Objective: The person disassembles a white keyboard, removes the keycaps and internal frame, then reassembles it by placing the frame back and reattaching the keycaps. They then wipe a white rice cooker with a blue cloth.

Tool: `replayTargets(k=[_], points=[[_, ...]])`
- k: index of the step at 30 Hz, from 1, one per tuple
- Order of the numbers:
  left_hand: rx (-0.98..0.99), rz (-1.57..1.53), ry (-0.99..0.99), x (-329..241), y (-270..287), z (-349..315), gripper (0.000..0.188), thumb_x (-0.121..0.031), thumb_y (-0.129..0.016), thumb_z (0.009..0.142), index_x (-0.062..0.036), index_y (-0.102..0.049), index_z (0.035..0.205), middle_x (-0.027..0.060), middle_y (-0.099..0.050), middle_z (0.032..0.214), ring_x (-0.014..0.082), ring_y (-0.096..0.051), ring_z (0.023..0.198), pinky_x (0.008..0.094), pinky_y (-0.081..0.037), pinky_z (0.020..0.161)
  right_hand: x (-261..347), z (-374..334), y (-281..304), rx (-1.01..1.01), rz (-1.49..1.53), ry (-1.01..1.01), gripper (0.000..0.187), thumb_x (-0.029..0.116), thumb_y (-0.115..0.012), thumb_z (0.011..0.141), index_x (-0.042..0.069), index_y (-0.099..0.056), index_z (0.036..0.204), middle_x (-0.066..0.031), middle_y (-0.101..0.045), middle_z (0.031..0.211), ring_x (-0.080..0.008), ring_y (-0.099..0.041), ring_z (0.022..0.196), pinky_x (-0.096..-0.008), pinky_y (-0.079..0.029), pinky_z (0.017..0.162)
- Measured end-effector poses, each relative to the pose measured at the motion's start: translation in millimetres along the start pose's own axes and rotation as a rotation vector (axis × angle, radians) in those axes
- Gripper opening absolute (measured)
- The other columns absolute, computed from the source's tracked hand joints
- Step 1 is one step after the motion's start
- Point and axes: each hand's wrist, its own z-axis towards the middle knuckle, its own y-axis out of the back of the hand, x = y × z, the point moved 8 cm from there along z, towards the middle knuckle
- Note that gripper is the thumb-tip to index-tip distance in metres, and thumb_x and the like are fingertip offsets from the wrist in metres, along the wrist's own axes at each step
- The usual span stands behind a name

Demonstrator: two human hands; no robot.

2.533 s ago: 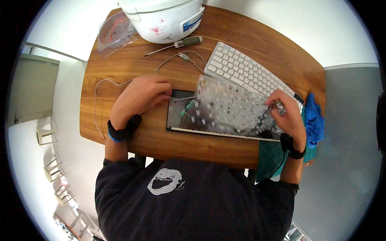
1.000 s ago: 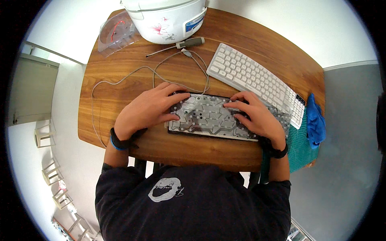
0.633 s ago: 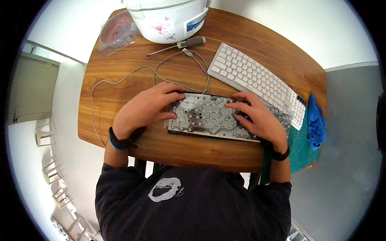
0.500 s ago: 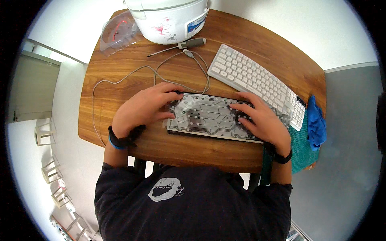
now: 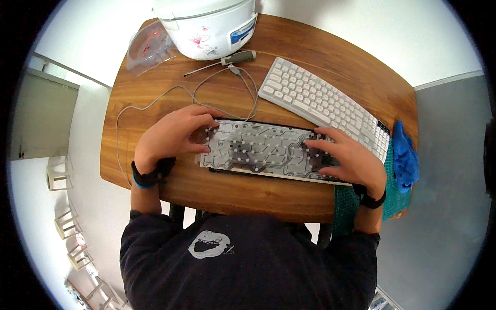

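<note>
A clear keyboard membrane sheet [image 5: 274, 150] with printed traces and small white dots lies over a dark, pale-edged keyboard base [image 5: 263, 176] near the table's front. My left hand [image 5: 175, 133] holds the sheet's left end, the thumb and fingers set apart along that edge; its fingertips are partly hidden. Over the right part of the sheet, my right hand [image 5: 349, 155] has its fingers spread, with the tips touching or just above the surface. Beyond the base rests a white keycap assembly [image 5: 323, 98], slanting down to the right with its keys facing up.
A grey cable [image 5: 150, 106] loops across the left side. Behind it lie a screwdriver [image 5: 238, 57], a white rice-cooker-like pot [image 5: 206, 33] and a clear plastic tray [image 5: 150, 49]. At the right, a blue cloth [image 5: 405, 160] sits on a green cutting mat [image 5: 345, 206].
The view has shifted slightly. My left hand and the membrane sheet have slid a little left over the base, while my right hand has moved right across the sheet.
</note>
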Motion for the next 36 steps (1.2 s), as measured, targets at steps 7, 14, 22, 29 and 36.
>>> replayTargets(k=[7, 14, 22, 29, 36], points=[[-0.028, 0.012, 0.025, -4, 0, -5, 0.057, -0.017, -0.099, 0.078, -0.0056, -0.072, 0.127, 0.0117, -0.069, 0.154, 0.0383, -0.067, 0.137, 0.0468, -0.058, 0.113, -5, -2, -2, 0.017, 0.010, 0.015, 0.078, 0.012, -0.095, 0.085, 0.018, -0.064, 0.157, -0.0209, -0.054, 0.166, -0.0445, -0.055, 0.151, -0.0492, -0.051, 0.124], [-0.056, 0.036, 0.013, -8, -1, -3, 0.057, -0.018, -0.099, 0.077, -0.0065, -0.072, 0.126, 0.0109, -0.071, 0.149, 0.0392, -0.066, 0.135, 0.0477, -0.058, 0.111, -4, -2, -7, 0.003, 0.015, 0.015, 0.082, 0.009, -0.096, 0.081, 0.016, -0.063, 0.156, -0.0209, -0.051, 0.165, -0.0457, -0.051, 0.152, -0.0500, -0.049, 0.125], [-0.066, 0.013, 0.010, -4, -1, -3, 0.057, -0.019, -0.100, 0.077, -0.0071, -0.073, 0.126, 0.0106, -0.072, 0.148, 0.0385, -0.068, 0.133, 0.0472, -0.059, 0.109, -4, 0, -12, -0.008, 0.030, 0.002, 0.085, 0.008, -0.098, 0.078, 0.015, -0.062, 0.155, -0.0221, -0.048, 0.166, -0.0483, -0.049, 0.152, -0.0517, -0.049, 0.124], [-0.068, 0.029, 0.015, -3, -1, -4, 0.057, -0.021, -0.100, 0.077, -0.0077, -0.074, 0.126, 0.0101, -0.072, 0.149, 0.0376, -0.068, 0.134, 0.0461, -0.059, 0.110, 2, 0, -15, 0.003, 0.004, -0.037, 0.090, 0.007, -0.099, 0.076, 0.016, -0.060, 0.157, -0.0211, -0.046, 0.167, -0.0480, -0.048, 0.152, -0.0525, -0.051, 0.122], [-0.069, 0.026, 0.013, -5, 1, -4, 0.056, -0.020, -0.100, 0.077, -0.0074, -0.074, 0.126, 0.0097, -0.071, 0.149, 0.0370, -0.067, 0.135, 0.0463, -0.059, 0.110, 4, 2, -17, -0.009, -0.041, -0.034, 0.092, 0.007, -0.099, 0.076, 0.016, -0.058, 0.158, -0.0212, -0.045, 0.167, -0.0481, -0.047, 0.152, -0.0523, -0.052, 0.122]])
